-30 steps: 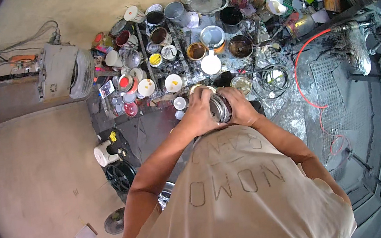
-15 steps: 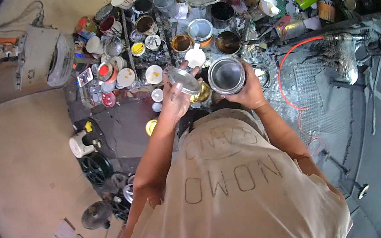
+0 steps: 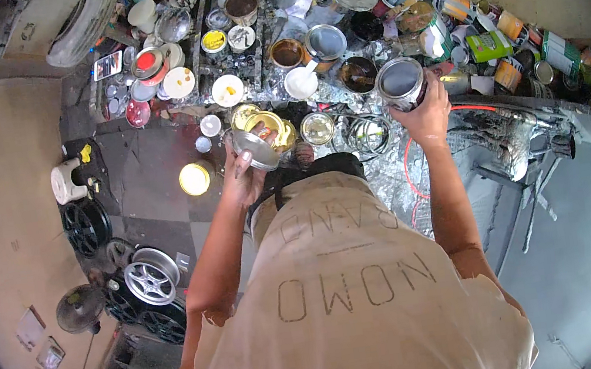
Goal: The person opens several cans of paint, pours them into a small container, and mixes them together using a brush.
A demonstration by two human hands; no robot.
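My right hand point(image 3: 427, 116) is wrapped round the side of a metal paint can point(image 3: 401, 81), held upright by the front edge of the cluttered bench. The can's top is uncovered and its inside looks grey. My left hand point(image 3: 243, 179) grips a round silvery can lid point(image 3: 256, 149) by its edge, tilted, with the thumb on its face. Just behind the lid are yellow-gold tins point(image 3: 267, 124), partly hidden by it. Between my hands, lower down, stands a round can point(image 3: 317, 128) with a pale top. A white cup point(image 3: 301, 83) with a white stick sits on the bench.
Along the bench, several cans and tubs of paint crowd together, among them a brown-filled can point(image 3: 358, 74). A phone point(image 3: 107, 66) lies at the left. A red hose point(image 3: 406, 162) curves at the right. Wheels point(image 3: 152, 276) and a white stool point(image 3: 68, 181) stand at the left.
My right hand has carried the paint can to the right, away from the lid. My left hand has drawn the lid left and nearer to me. The whole view has shifted and turned.
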